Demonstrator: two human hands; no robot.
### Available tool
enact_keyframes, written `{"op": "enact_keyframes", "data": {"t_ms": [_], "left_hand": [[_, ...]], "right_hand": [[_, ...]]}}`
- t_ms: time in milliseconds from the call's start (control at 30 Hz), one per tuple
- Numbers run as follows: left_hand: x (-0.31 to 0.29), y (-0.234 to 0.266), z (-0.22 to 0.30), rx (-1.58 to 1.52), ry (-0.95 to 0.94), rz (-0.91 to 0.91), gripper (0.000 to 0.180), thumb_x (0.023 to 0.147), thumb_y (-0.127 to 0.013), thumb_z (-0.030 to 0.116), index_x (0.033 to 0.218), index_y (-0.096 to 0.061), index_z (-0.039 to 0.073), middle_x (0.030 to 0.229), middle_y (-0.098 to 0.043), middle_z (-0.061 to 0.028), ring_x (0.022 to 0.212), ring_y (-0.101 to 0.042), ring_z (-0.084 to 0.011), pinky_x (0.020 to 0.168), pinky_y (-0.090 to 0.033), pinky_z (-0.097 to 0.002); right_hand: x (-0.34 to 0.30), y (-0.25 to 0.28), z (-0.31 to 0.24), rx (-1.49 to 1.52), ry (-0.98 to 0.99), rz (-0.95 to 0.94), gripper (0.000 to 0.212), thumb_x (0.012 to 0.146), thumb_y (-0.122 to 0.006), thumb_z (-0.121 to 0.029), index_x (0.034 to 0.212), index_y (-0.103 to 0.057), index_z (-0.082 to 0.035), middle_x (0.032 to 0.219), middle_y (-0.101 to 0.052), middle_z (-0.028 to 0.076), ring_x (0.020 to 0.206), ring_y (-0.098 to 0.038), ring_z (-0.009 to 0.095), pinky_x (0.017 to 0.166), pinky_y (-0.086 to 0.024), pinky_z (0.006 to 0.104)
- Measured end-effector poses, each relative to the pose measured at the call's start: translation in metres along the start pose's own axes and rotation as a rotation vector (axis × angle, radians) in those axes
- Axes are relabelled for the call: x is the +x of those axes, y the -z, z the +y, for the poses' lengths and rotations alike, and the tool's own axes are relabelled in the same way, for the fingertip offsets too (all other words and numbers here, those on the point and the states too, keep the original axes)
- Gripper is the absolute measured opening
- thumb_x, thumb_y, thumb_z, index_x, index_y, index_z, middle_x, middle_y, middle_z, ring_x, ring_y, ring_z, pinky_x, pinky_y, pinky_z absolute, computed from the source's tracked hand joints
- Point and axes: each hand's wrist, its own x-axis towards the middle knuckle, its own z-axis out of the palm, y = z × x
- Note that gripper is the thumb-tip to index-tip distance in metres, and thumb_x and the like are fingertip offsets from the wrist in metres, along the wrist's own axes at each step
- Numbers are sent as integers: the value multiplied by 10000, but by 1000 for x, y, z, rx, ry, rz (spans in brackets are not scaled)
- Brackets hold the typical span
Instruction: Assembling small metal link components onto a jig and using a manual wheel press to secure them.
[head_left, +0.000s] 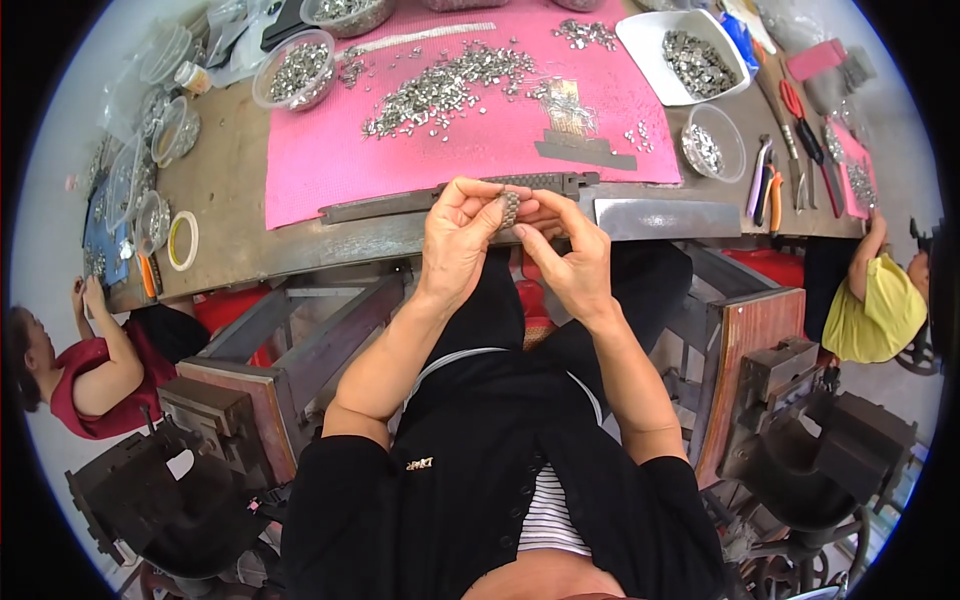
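A short strip of metal watch-band links (510, 209) is held up over the table's front edge. My left hand (457, 240) pinches it between thumb and fingers. My right hand (573, 255) has its fingertips closed at the strip's top and right side, so both hands grip it. Just behind my hands lies a long dark metal bar (375, 206) with a notched part, partly hidden by my fingers. To the right of it rests a flat grey metal plate (665, 219).
A pink mat (320, 165) bears a pile of small metal links (440, 90). Tubs of links stand around: a round one (296, 70), a white tray (640, 45), a small one (713, 143). Pliers (768, 190) lie right. Other people sit at both sides (880, 310).
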Motion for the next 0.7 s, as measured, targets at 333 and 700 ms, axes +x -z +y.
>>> {"op": "enact_keyframes", "data": {"t_ms": [333,700], "left_hand": [[-2,5,-10,-182,130,49,159,1028,-611,87,1174,-557,53,1221,-693,-201,1120,-690,-266,961,-571,-383],[-5,-12,-19,-139,104,109,205,1058,-577,164,1222,-551,44,1122,-658,-65,1033,-638,-148,934,-530,-349]], "right_hand": [[-11,-4,-3,181,-113,31,496,864,-800,-20,1309,-581,4,907,-695,76,779,-667,116,671,-550,257],[0,-6,-1,106,7,-13,489,861,-745,60,1322,-599,-11,964,-694,72,804,-673,116,699,-552,258]]}}
